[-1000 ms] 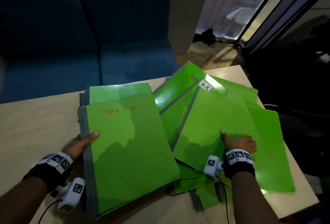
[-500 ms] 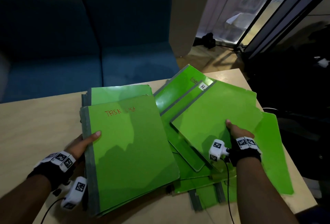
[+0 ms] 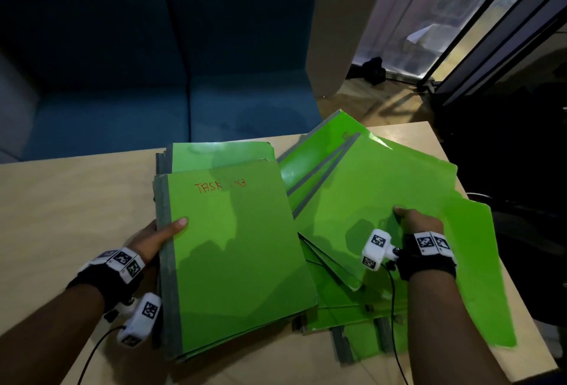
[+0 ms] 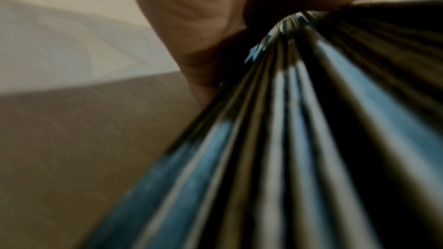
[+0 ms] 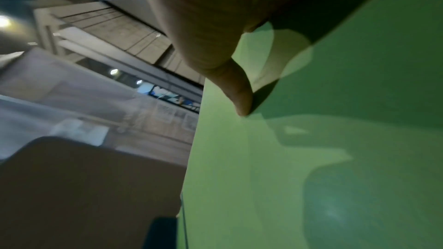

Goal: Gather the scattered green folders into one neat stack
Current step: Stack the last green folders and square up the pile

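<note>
Head view: left hand (image 3: 153,239) grips folder stack (image 3: 236,259) on table (image 3: 76,200).

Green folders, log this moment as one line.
left hand: holds stack by spine | right hand: pinches loose folder, raised | table: more folders fanned

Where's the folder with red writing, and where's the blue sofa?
folder with red writing (image 3: 239,255): head view, middle of its green cover.
blue sofa (image 3: 122,78): head view, left seat cushion's back.
</note>
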`<action>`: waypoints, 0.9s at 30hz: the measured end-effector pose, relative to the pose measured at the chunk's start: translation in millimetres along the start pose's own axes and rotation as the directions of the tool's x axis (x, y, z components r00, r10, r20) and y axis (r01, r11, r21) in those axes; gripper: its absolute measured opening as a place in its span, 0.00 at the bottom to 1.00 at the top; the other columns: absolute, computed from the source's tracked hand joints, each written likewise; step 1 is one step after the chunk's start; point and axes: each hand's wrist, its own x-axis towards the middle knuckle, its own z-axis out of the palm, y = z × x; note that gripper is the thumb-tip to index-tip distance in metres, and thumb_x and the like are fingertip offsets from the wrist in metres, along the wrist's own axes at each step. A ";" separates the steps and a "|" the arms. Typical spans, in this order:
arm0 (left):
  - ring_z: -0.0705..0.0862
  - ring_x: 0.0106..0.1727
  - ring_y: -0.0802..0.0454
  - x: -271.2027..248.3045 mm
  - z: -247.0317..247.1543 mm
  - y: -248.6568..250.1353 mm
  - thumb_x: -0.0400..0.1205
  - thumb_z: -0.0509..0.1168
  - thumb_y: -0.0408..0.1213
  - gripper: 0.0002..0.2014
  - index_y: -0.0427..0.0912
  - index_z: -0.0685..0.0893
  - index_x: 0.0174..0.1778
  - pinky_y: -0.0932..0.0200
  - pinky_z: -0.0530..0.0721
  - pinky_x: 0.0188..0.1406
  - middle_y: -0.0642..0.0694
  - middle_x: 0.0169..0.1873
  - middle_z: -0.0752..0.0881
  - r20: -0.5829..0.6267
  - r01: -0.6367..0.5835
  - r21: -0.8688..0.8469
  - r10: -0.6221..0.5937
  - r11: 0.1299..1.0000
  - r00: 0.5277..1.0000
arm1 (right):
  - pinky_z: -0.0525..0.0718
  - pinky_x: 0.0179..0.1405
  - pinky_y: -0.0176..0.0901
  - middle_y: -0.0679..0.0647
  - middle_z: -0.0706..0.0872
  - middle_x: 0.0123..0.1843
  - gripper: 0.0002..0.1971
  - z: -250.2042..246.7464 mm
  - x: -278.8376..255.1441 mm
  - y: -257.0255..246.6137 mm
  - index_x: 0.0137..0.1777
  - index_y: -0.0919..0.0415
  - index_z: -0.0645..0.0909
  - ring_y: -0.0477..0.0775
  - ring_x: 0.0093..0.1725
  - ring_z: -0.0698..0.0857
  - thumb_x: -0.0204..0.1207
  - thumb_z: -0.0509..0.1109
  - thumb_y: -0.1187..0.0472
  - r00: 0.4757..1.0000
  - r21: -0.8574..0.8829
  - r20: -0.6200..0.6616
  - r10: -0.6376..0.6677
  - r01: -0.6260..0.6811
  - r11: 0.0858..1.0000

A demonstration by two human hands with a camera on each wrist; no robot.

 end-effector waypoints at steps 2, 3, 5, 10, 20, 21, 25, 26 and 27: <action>0.89 0.55 0.38 -5.4 4.2 6.1 0.59 0.77 0.68 0.46 0.48 0.78 0.70 0.35 0.81 0.63 0.41 0.57 0.90 0.008 -0.014 0.004 0.014 1.000 1.000 | 0.80 0.63 0.49 0.65 0.79 0.73 0.35 -3.0 -5.2 -16.7 0.75 0.70 0.71 0.65 0.66 0.82 0.72 0.79 0.58 0.999 0.243 -0.051 0.011 0.001 0.970; 0.89 0.55 0.38 -12.3 9.9 13.2 0.60 0.77 0.66 0.44 0.47 0.78 0.70 0.37 0.82 0.63 0.40 0.57 0.89 0.011 -0.031 0.000 0.031 1.000 0.999 | 0.78 0.66 0.49 0.62 0.79 0.73 0.36 -4.9 -7.5 -24.6 0.77 0.69 0.69 0.62 0.67 0.81 0.71 0.79 0.59 0.996 0.300 -0.056 -0.063 0.077 0.951; 0.88 0.55 0.39 -23.7 18.7 24.2 0.64 0.76 0.59 0.40 0.44 0.78 0.70 0.42 0.82 0.61 0.38 0.58 0.88 0.016 -0.051 -0.012 0.052 0.999 0.999 | 0.76 0.69 0.50 0.56 0.80 0.70 0.36 -16.9 -20.5 -47.6 0.77 0.65 0.67 0.58 0.66 0.81 0.72 0.78 0.62 0.969 0.380 -0.035 -0.243 0.238 0.894; 0.87 0.57 0.40 -36.8 25.5 34.0 0.67 0.77 0.56 0.42 0.39 0.74 0.74 0.48 0.83 0.56 0.37 0.61 0.86 -0.005 -0.056 -0.059 0.056 0.997 0.998 | 0.87 0.55 0.51 0.53 0.90 0.53 0.33 -62.2 -40.2 -119.3 0.67 0.64 0.75 0.54 0.47 0.89 0.66 0.83 0.52 0.826 0.497 -0.099 -0.555 0.524 0.691; 0.83 0.62 0.42 -44.7 17.5 37.6 0.48 0.64 0.82 0.65 0.38 0.73 0.75 0.48 0.77 0.67 0.36 0.67 0.82 -0.038 -0.079 0.181 0.088 0.980 0.995 | 0.88 0.48 0.38 0.64 0.83 0.62 0.35 96.0 -116.5 -54.3 0.72 0.56 0.64 0.45 0.48 0.88 0.69 0.78 0.69 0.708 0.450 0.492 -0.506 0.291 0.844; 0.82 0.63 0.41 -42.0 15.6 35.2 0.46 0.60 0.85 0.68 0.37 0.72 0.75 0.48 0.78 0.67 0.35 0.68 0.81 -0.041 -0.079 0.222 0.090 0.972 0.995 | 0.87 0.55 0.43 0.66 0.79 0.69 0.35 107.5 -123.9 -42.7 0.73 0.55 0.65 0.50 0.56 0.86 0.70 0.78 0.69 0.734 0.403 0.495 -0.464 0.279 0.872; 0.81 0.66 0.37 -30.9 7.9 23.7 0.40 0.48 0.90 0.76 0.35 0.72 0.75 0.45 0.78 0.68 0.34 0.68 0.80 0.013 -0.086 0.344 0.087 0.935 0.996 | 0.74 0.73 0.53 0.56 0.71 0.78 0.36 137.6 -135.9 -15.4 0.79 0.54 0.66 0.56 0.76 0.72 0.74 0.78 0.62 0.809 0.222 0.413 -0.419 0.356 0.908; 0.82 0.65 0.37 -30.7 6.5 23.3 0.41 0.48 0.90 0.75 0.35 0.73 0.74 0.44 0.79 0.67 0.34 0.67 0.81 0.022 -0.094 0.342 0.092 0.935 0.995 | 0.77 0.69 0.48 0.54 0.75 0.73 0.35 142.2 -136.5 -13.4 0.78 0.57 0.68 0.54 0.72 0.76 0.73 0.78 0.63 0.803 0.208 0.398 -0.443 0.392 0.896; 0.82 0.64 0.37 -24.6 3.8 17.8 0.42 0.48 0.90 0.75 0.34 0.74 0.74 0.43 0.79 0.67 0.34 0.65 0.82 0.030 -0.095 0.336 0.091 0.937 0.995 | 0.80 0.63 0.42 0.50 0.79 0.66 0.33 145.1 -139.6 -14.6 0.76 0.60 0.70 0.50 0.64 0.81 0.73 0.78 0.65 0.795 0.196 0.405 -0.451 0.406 0.893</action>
